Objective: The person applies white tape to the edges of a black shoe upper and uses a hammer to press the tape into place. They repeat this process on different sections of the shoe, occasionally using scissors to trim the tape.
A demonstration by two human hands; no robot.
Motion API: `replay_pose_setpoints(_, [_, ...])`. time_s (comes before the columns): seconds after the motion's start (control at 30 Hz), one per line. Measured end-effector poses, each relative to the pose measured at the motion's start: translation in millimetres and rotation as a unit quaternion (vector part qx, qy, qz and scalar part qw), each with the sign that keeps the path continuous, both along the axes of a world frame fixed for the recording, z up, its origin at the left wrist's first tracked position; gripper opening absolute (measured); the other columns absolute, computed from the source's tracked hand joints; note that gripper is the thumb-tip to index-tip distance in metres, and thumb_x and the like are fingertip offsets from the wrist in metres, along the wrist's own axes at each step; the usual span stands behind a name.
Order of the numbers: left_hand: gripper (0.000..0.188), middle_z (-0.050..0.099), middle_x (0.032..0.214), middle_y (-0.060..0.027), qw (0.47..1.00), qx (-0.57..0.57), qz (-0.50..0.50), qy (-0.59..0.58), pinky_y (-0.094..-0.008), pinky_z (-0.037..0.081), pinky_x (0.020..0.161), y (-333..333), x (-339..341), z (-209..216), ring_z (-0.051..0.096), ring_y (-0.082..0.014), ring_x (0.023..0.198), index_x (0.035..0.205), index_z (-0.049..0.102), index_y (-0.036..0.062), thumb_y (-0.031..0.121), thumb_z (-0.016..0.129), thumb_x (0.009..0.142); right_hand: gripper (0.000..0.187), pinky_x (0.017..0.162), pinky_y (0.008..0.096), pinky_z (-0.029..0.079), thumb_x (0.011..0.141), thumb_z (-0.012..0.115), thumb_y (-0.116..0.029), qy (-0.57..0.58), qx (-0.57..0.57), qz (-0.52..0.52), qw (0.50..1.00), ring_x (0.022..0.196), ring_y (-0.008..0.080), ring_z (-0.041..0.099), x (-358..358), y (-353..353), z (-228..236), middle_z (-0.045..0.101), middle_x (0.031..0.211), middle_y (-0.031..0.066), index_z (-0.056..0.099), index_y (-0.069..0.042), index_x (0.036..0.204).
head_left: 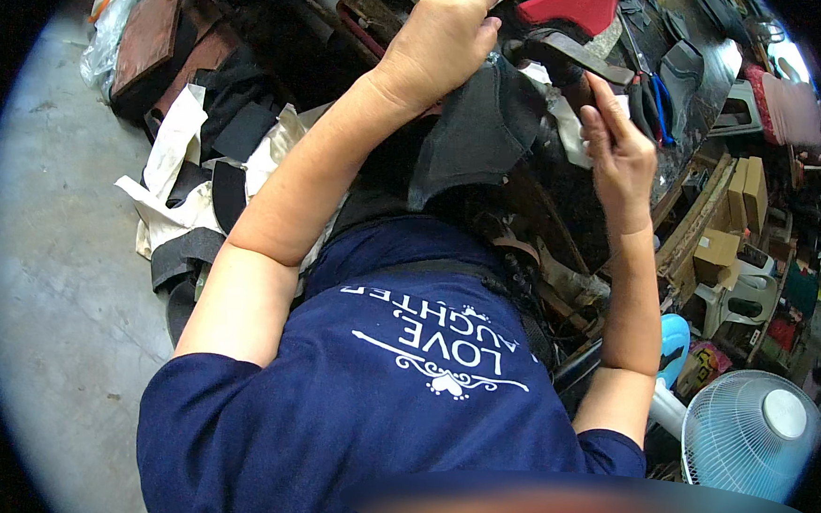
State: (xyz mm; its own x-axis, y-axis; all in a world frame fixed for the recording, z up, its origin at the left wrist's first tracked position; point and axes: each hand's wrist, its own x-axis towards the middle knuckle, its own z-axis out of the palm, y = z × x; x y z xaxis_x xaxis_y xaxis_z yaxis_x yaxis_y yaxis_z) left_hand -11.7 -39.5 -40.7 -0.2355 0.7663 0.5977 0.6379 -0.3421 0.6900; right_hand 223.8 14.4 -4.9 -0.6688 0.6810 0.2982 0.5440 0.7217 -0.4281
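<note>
A hammer (582,56) with a dark metal head is in my right hand (621,152), whose fingers are closed round its handle. The head is over the dark work at the bench edge. My left hand (440,42) is closed in a pinch at the upper edge of a black piece of material (489,120), its fingertips partly hidden. That piece has stitched-looking lines and hangs down over the bench edge towards my lap. Just beyond the hammer head lies a red piece with a black border (576,8).
Blue-handled scissors (664,112) lie on the dark bench right of my right hand. Black and white scraps (184,196) are heaped left of my lap, beside the concrete floor (62,263). A fan (748,432) stands at lower right, below cardboard boxes (716,255).
</note>
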Motion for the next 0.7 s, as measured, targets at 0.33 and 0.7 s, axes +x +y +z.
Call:
replay_pose_setpoints(0.33, [0.03, 0.063, 0.103, -0.0262, 0.997, 0.044, 0.006, 0.071, -0.0437, 0.049, 0.087, -3, 2, 11, 0.061, -0.0414, 0.098, 0.112, 0.056, -0.0039, -0.003, 0.054, 0.082, 0.039, 0.065, 0.0221, 0.05, 0.094, 0.063, -0.014, 0.286, -0.092, 0.049, 0.953, 0.072, 0.0081, 0.061, 14, 3, 4, 0.072, 0.095, 0.004, 0.06, -0.017, 0.132])
replay_pose_setpoints(0.7, [0.024, 0.065, 0.093, -0.0275, 0.996, -0.014, 0.026, 0.08, -0.045, 0.051, 0.082, 8, 1, 21, 0.064, -0.0417, 0.092, 0.103, 0.06, -0.0042, -0.004, 0.05, 0.081, 0.035, 0.066, 0.0199, 0.051, 0.094, 0.065, -0.017, 0.34, -0.049, 0.018, 0.939, 0.076, 0.0063, 0.06, 28, 2, 14, 0.069, 0.102, 0.005, 0.062, -0.009, 0.128])
